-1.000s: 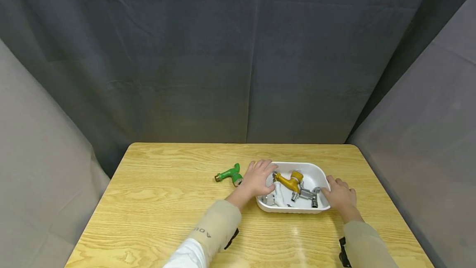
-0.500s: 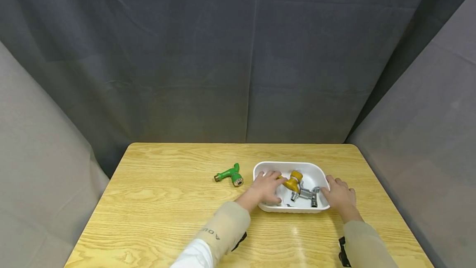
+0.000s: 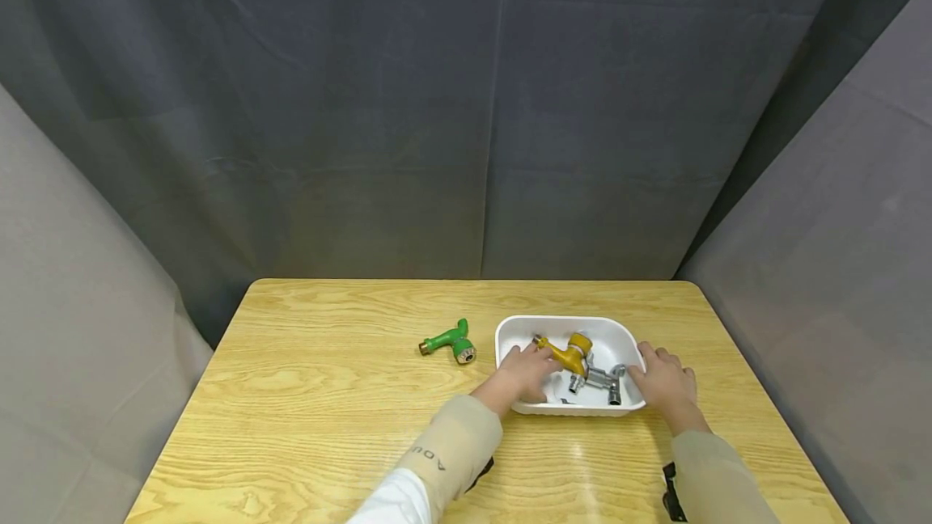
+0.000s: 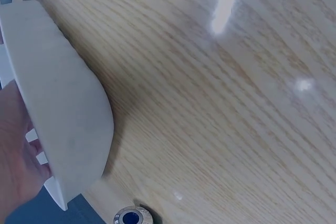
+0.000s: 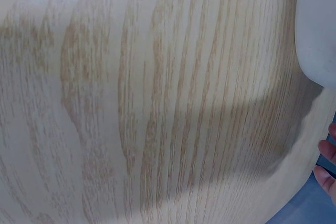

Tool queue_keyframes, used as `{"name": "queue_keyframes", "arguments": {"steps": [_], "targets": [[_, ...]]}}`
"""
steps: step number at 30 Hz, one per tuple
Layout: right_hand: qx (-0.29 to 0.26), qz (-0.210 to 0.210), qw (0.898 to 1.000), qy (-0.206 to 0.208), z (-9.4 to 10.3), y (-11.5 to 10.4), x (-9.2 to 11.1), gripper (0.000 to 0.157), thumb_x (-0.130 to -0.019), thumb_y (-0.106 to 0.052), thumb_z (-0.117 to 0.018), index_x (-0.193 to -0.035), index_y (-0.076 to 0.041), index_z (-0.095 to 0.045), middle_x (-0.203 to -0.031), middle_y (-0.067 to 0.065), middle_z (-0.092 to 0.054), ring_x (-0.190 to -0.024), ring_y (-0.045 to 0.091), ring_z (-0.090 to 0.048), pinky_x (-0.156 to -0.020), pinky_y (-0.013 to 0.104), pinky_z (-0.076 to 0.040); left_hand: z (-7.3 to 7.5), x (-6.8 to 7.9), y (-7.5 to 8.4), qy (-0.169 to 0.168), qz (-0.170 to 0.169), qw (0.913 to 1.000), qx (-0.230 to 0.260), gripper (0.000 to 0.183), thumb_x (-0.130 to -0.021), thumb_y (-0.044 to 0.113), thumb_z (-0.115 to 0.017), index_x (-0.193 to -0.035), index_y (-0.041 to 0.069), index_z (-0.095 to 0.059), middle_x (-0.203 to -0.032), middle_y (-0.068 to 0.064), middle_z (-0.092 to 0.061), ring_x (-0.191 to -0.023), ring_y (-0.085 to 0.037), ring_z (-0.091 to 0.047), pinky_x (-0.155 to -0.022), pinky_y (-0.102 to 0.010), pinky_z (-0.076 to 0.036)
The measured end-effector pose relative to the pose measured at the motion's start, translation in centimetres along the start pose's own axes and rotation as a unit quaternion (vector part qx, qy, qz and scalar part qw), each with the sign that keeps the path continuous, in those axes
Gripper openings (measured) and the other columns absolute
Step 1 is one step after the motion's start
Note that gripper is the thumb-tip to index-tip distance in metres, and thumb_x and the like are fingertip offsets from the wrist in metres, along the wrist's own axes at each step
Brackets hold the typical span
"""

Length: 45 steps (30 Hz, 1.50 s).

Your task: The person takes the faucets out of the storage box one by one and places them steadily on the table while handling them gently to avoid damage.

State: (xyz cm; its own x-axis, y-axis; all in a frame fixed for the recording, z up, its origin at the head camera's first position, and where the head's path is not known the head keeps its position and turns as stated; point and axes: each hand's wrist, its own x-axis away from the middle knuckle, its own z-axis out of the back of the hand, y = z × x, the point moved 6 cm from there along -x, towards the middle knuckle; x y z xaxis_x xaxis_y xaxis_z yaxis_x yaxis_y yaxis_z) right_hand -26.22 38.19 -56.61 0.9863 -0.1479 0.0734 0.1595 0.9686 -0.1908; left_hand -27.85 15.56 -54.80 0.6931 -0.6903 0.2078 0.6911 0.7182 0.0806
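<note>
My left hand (image 3: 520,378) reaches down into the left part of the white tray (image 3: 622,335), over the spot where a white tap lay; that tap is hidden beneath it, so its grip is not visible. Beside its fingertips lies a yellow tap (image 3: 568,356) with a metal spout. A chrome angle valve (image 3: 603,378) rests to the right of it in the tray. My right hand (image 3: 664,382) holds the tray's right end, thumb over the rim and fingers along the outside. In the left wrist view, the tray wall (image 4: 63,93) covers part of the left hand (image 4: 18,156).
A green tap (image 3: 453,340) lies on the wooden table (image 3: 328,395), left of the tray. Its round end (image 4: 131,216) shows in the left wrist view. A dark curtain (image 3: 364,144) hangs behind the table, with pale cloth (image 3: 837,265) at the right.
My left hand has moved right and down from the tray's left rim into it, covering the white tap. My right hand stays at the right end.
</note>
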Motion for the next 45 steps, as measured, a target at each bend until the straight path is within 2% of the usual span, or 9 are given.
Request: {"name": "queue_keyframes", "arguments": {"steps": [6, 18, 26, 32, 40, 45], "targets": [[-0.003, -0.002, 1.000, -0.001, 0.1, -0.1, 0.0, 0.052, -0.090, -0.036, -0.046, -0.131, -0.004, -0.036, -0.119, 0.029, -0.045, -0.109, 0.047, -0.041, -0.087, 0.065, -0.030, -0.6, -0.2, 0.4, -0.004, -0.013, 0.9995, -0.030, 0.046, -0.079, 0.036, -0.066, -0.124, 0.038, -0.054, -0.134, 0.014, -0.042, -0.127, -0.015, -0.035, -0.097, -0.037, -0.036], [-0.001, -0.007, 1.000, -0.011, 0.3, -0.2, 0.2, 0.053, -0.091, -0.036, -0.046, -0.132, -0.004, -0.036, -0.119, 0.030, -0.043, -0.109, 0.047, -0.040, -0.087, 0.065, -0.030, -1.0, -0.3, 1.3, 0.002, -0.057, 0.9942, -0.092, 0.022, -0.085, 0.032, -0.060, -0.106, 0.038, -0.063, -0.106, 0.014, -0.053, -0.102, -0.007, -0.047, -0.083, -0.028, -0.043], [0.001, -0.009, 1.000, -0.011, -0.1, -0.1, -0.1, 0.054, -0.091, -0.036, -0.045, -0.132, -0.004, -0.035, -0.120, 0.029, -0.043, -0.110, 0.047, -0.040, -0.088, 0.065, -0.030, -0.9, -0.4, 1.5, -0.013, -0.067, 0.9957, -0.062, 0.021, -0.086, 0.023, -0.057, -0.102, 0.034, -0.065, -0.099, 0.012, -0.051, -0.086, -0.004, -0.045, -0.064, -0.019, -0.040], [0.001, -0.010, 1.000, -0.009, 0.0, 0.0, 0.0, 0.054, -0.090, -0.036, -0.045, -0.133, -0.004, -0.035, -0.120, 0.029, -0.043, -0.111, 0.047, -0.039, -0.089, 0.066, -0.029, -0.7, -0.3, 1.6, -0.014, -0.064, 0.9967, -0.046, 0.018, -0.087, 0.021, -0.056, -0.099, 0.032, -0.065, -0.103, 0.012, -0.052, -0.086, -0.004, -0.047, -0.066, -0.019, -0.042], [0.002, -0.010, 1.000, -0.008, 0.2, -0.1, 0.1, 0.053, -0.090, -0.036, -0.046, -0.132, -0.005, -0.035, -0.120, 0.030, -0.043, -0.111, 0.048, -0.039, -0.089, 0.066, -0.029, -0.4, -0.2, 1.9, -0.009, -0.072, 0.9959, -0.054, 0.014, -0.087, 0.019, -0.057, -0.095, 0.029, -0.063, -0.106, 0.012, -0.052, -0.087, -0.006, -0.048, -0.069, -0.022, -0.043], [0.000, -0.009, 1.000, -0.010, 0.1, -0.1, 0.1, 0.053, -0.091, -0.036, -0.046, -0.132, -0.004, -0.036, -0.120, 0.030, -0.043, -0.111, 0.048, -0.039, -0.089, 0.066, -0.029, -0.5, -0.2, 2.0, 0.003, -0.075, 0.9949, -0.067, 0.017, -0.088, 0.019, -0.056, -0.098, 0.030, -0.063, -0.108, 0.013, -0.052, -0.089, -0.008, -0.049, -0.071, -0.026, -0.045]]}}
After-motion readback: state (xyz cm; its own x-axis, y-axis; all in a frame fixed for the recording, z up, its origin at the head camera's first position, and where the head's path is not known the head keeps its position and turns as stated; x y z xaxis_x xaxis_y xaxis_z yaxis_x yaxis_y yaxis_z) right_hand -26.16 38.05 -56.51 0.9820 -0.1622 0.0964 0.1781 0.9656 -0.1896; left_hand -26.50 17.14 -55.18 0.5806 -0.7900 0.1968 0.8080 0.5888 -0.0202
